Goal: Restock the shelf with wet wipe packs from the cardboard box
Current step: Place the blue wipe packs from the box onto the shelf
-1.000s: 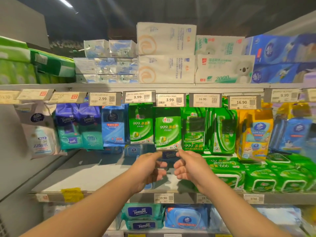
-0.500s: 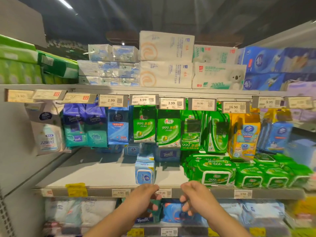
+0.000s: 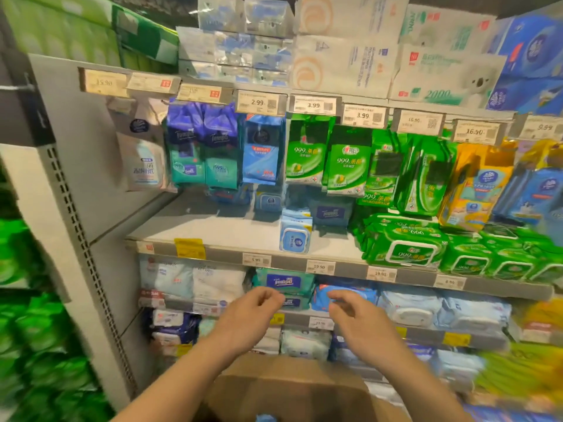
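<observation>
- The left hand (image 3: 249, 312) is hanging above the cardboard box (image 3: 292, 388) with fingers loosely curled, holding nothing.
- The right hand (image 3: 353, 315) is matching it, also above the box.
- A soft blue wet wipe pack (image 3: 295, 236) is standing upright on the smooth grey shelf (image 3: 231, 233) above the box; being slim, it is probably risking a topple if nudged.
- The box's matte brown flaps are possibly hindering a reach.

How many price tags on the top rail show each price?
15.90 tag: 1
2.99 tag: 1
3.99 tags: 2
16.90 tags: 2
9.99 tag: 1
Unreadable tags: 2
Total in view: 9
</observation>
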